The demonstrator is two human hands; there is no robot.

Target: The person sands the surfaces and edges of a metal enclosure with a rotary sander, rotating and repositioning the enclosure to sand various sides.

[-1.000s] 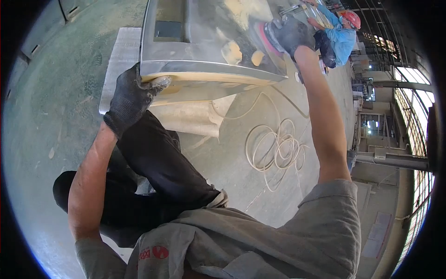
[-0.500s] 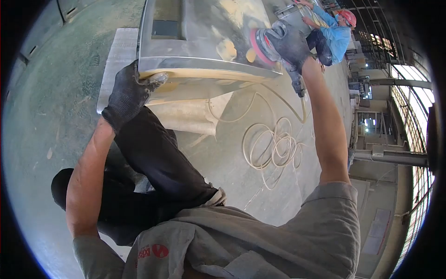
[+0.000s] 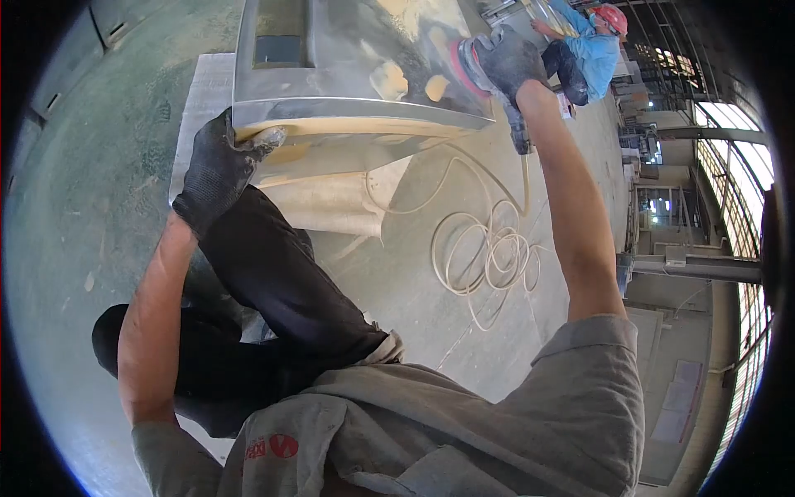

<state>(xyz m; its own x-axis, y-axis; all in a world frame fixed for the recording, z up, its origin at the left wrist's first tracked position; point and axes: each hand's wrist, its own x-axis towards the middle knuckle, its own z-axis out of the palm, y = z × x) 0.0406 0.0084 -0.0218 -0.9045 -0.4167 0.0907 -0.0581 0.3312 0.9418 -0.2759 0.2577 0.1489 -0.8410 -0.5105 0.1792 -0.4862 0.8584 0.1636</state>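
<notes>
Head view: L hand (image 3: 217, 170), gloved, fingers clenched on panel (image 3: 348, 79) near edge. R hand (image 3: 507, 60), gloved, grasping sander (image 3: 465, 65), disc flat on panel top, far-right side. Hose (image 3: 489, 248) coiled on floor (image 3: 83, 182). Co-worker (image 3: 592, 45) beyond.

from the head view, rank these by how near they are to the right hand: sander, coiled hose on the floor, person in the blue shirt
1. sander: in the right hand itself, disc on the panel.
2. person in the blue shirt: just beyond the hand, upper right.
3. coiled hose: on the floor, below the forearm.
</notes>
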